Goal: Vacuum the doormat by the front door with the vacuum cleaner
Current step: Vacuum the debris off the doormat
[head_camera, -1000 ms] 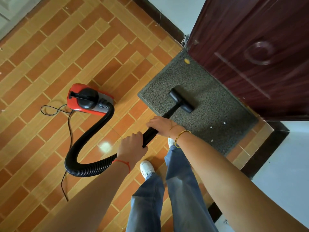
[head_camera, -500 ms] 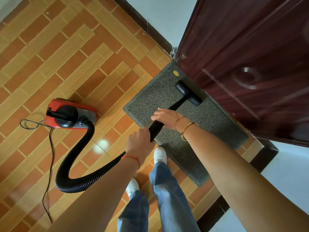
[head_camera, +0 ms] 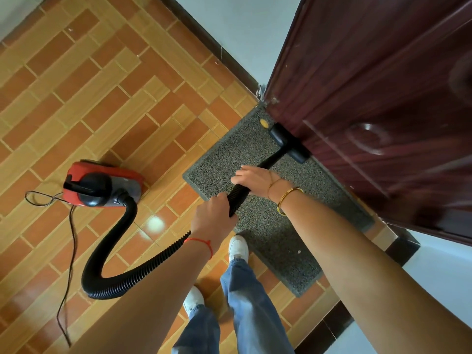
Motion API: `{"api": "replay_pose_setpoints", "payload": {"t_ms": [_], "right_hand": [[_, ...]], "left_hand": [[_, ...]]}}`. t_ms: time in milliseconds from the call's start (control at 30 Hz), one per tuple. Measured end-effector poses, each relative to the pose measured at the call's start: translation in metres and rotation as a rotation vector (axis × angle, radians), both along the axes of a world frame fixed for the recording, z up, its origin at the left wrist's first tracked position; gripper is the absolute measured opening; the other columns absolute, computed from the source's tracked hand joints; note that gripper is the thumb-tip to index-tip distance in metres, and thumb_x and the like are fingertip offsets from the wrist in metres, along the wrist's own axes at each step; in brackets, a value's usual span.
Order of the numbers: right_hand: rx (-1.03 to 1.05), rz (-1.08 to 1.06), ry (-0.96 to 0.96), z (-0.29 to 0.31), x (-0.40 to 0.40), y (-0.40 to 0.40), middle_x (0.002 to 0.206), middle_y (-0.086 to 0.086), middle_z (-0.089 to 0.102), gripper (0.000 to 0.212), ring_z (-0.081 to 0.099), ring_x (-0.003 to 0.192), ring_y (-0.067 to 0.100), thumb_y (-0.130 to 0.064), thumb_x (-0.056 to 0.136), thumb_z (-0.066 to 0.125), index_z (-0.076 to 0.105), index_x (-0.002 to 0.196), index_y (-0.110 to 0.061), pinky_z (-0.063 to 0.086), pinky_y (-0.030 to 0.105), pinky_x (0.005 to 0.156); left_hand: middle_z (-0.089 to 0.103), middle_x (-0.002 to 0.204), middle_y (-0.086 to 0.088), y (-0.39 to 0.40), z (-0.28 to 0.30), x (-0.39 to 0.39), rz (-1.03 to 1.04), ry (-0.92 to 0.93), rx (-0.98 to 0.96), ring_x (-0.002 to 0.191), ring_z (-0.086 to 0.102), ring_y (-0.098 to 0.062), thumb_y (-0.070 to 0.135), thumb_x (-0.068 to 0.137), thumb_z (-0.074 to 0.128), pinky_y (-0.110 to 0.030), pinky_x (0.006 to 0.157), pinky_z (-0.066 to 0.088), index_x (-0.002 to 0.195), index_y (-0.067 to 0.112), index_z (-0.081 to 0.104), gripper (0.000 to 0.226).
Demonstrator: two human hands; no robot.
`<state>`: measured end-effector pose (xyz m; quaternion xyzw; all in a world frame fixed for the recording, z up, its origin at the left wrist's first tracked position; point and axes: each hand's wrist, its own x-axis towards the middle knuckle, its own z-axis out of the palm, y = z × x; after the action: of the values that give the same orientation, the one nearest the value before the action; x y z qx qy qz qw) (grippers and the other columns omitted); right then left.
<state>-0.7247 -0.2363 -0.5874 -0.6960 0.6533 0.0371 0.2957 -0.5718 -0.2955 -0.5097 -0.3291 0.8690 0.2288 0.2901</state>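
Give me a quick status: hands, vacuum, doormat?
Left hand and right hand grip the hose. Nozzle on doormat, against door. Yellow speck beside nozzle.

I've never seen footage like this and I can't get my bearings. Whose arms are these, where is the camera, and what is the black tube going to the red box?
There is no robot here. The camera sits on a person's head and looks down, so the arms are their own. The red box is the vacuum cleaner standing on the tiled floor. Its ribbed black hose loops up to the hands. The left hand and the right hand both grip the tube. The black nozzle rests on the grey doormat, right against the dark red door. A small yellow speck lies near the nozzle.
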Motion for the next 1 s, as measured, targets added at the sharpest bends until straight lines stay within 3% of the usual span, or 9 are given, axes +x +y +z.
{"api": "replay_pose_setpoints", "payload": {"t_ms": [267,433,600,800,1000], "right_hand": [[-0.048,0.053,-0.029,0.010,0.051,-0.030,0.106,0.008,0.061,0.020,0.054,0.101,0.023,0.003,0.089,0.050,0.055,0.106,-0.007,0.043,0.033,0.093],[-0.043,0.067,-0.058,0.013,0.114,-0.050,0.111,0.009,0.060,0.022,0.052,0.107,0.025,-0.001,0.090,0.052,0.055,0.110,-0.006,0.041,0.034,0.097],[-0.031,0.028,-0.112,0.024,0.184,-0.060,0.109,0.009,0.060,0.023,0.050,0.108,0.025,0.002,0.087,0.053,0.056,0.109,-0.006,0.043,0.037,0.094],[-0.022,0.047,-0.093,0.032,0.271,-0.066,0.118,0.008,0.058,0.026,0.049,0.115,0.024,-0.003,0.091,0.053,0.054,0.117,-0.007,0.037,0.031,0.101],[0.009,0.019,-0.132,0.036,0.335,-0.072,0.120,0.007,0.058,0.030,0.050,0.118,0.024,-0.008,0.090,0.057,0.052,0.119,-0.010,0.040,0.033,0.101]], "left_hand": [[0.041,0.067,0.007,-0.021,0.015,0.054,0.012,-0.031,-0.063,0.052,0.043,-0.011,0.030,0.091,0.055,-0.021,0.041,0.026,0.106,0.012,0.051,0.024],[0.049,0.074,0.004,-0.039,0.022,0.114,-0.020,-0.068,-0.082,0.061,0.053,-0.017,0.035,0.090,0.055,-0.027,0.051,0.041,0.107,0.013,0.051,0.028],[0.048,0.071,0.005,-0.051,0.032,0.183,-0.052,-0.073,-0.110,0.059,0.049,-0.014,0.034,0.090,0.054,-0.023,0.049,0.036,0.108,0.014,0.051,0.028],[0.048,0.070,0.007,-0.063,0.038,0.268,-0.099,-0.107,-0.115,0.060,0.053,-0.014,0.035,0.089,0.054,-0.023,0.052,0.040,0.107,0.015,0.052,0.027],[0.050,0.071,0.006,-0.076,0.047,0.329,-0.149,-0.131,-0.127,0.058,0.052,-0.012,0.036,0.088,0.053,-0.022,0.049,0.039,0.105,0.017,0.051,0.025]]}}
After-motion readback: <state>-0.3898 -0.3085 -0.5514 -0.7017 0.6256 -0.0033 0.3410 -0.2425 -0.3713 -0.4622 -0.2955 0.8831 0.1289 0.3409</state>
